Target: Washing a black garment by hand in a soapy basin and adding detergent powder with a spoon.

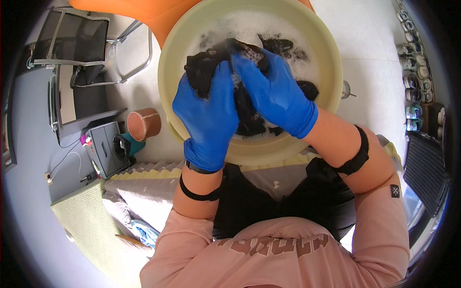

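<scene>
A pale yellow-green plastic basin (169, 75) in front of me holds soapy water (234, 25) with white foam. Both my hands wear blue rubber gloves. My left hand (209, 111) grips a wet black cloth (203, 68), bunched between thumb and fingers. On the same dark fabric, close beside it, my right hand (275, 90) is closed, with suds showing near its fingertips. Part of the cloth hangs down between the hands towards the water. More black fabric (277, 45) pokes through the foam beyond my right hand. How much lies under the suds is hidden.
An orange chair or stool (144, 10) supports or stands behind the basin. Left are a mesh-backed metal chair (83, 36), a brown bin (144, 124) and a grey cabinet (104, 147). Several shoes (414, 82) line the right wall. A bed (140, 187) is behind the basin's near side.
</scene>
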Action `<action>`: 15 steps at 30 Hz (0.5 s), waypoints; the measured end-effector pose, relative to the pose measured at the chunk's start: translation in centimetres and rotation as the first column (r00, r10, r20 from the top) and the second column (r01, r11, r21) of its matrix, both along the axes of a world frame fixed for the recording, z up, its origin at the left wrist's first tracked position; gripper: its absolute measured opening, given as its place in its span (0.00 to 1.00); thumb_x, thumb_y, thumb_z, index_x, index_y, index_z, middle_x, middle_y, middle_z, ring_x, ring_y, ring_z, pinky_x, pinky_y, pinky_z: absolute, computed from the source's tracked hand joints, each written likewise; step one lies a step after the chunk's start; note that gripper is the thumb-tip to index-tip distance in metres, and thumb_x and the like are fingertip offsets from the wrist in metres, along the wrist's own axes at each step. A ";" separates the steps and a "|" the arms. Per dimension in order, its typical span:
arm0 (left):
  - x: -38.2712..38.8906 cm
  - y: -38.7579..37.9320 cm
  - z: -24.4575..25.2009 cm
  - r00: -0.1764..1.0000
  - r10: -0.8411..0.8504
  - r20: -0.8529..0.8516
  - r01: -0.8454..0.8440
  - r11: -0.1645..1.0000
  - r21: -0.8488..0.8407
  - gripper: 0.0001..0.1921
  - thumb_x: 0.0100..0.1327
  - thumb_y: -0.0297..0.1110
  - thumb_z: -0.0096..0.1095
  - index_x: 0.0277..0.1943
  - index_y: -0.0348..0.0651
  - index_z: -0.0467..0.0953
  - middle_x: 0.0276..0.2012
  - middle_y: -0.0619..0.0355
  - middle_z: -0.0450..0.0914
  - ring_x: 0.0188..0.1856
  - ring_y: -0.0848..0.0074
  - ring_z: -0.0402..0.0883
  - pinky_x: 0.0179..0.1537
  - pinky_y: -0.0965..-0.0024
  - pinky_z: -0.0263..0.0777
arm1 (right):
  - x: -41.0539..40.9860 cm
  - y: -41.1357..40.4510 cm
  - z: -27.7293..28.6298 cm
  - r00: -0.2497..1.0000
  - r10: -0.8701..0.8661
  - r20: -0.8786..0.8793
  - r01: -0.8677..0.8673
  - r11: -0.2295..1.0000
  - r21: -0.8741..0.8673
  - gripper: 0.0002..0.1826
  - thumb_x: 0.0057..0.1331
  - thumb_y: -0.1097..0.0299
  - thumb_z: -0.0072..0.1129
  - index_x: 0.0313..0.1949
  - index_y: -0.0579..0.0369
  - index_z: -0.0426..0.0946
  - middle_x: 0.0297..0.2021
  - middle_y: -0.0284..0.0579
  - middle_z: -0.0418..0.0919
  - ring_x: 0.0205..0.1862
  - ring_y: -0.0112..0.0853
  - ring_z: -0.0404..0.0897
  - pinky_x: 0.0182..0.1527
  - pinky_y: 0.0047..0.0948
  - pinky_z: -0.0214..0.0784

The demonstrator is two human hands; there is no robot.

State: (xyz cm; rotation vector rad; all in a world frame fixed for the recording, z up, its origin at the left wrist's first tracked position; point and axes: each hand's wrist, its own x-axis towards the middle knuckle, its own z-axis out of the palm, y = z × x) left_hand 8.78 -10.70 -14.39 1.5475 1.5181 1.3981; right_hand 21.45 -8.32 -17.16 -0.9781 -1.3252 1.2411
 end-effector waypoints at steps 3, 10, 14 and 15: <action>-0.9 0.7 -0.7 0.997 -0.036 0.072 0.044 0.994 -0.104 0.12 0.68 0.25 0.57 0.51 0.30 0.79 0.45 0.52 0.83 0.46 0.75 0.80 0.50 0.73 0.72 | 0.2 0.3 0.2 0.997 0.061 -0.052 -0.068 0.986 -0.152 0.19 0.69 0.59 0.57 0.44 0.68 0.76 0.34 0.58 0.83 0.34 0.37 0.84 0.39 0.36 0.75; -3.6 2.0 -3.0 0.815 0.093 0.572 0.114 0.942 -0.316 0.15 0.71 0.30 0.53 0.55 0.32 0.76 0.49 0.50 0.81 0.50 0.69 0.81 0.52 0.69 0.76 | 1.1 1.8 -0.6 0.979 0.201 -0.012 -0.201 0.979 0.027 0.27 0.66 0.52 0.62 0.52 0.66 0.76 0.41 0.54 0.83 0.43 0.35 0.83 0.48 0.31 0.75; -5.3 2.5 -4.1 0.694 0.035 0.720 0.243 0.929 -0.279 0.20 0.74 0.35 0.46 0.63 0.33 0.68 0.59 0.47 0.75 0.57 0.65 0.77 0.60 0.63 0.74 | 2.1 2.6 1.1 0.935 0.150 -0.322 -0.210 0.965 -0.159 0.30 0.66 0.48 0.62 0.56 0.62 0.74 0.49 0.50 0.79 0.49 0.36 0.80 0.53 0.32 0.74; -5.2 2.7 -3.7 0.551 0.083 0.831 0.287 0.916 -0.282 0.21 0.74 0.35 0.46 0.64 0.33 0.67 0.60 0.47 0.74 0.58 0.64 0.77 0.60 0.61 0.74 | 2.4 2.6 0.7 0.935 0.150 -0.322 -0.209 0.965 -0.159 0.30 0.66 0.48 0.62 0.56 0.62 0.74 0.49 0.50 0.79 0.49 0.36 0.80 0.53 0.32 0.74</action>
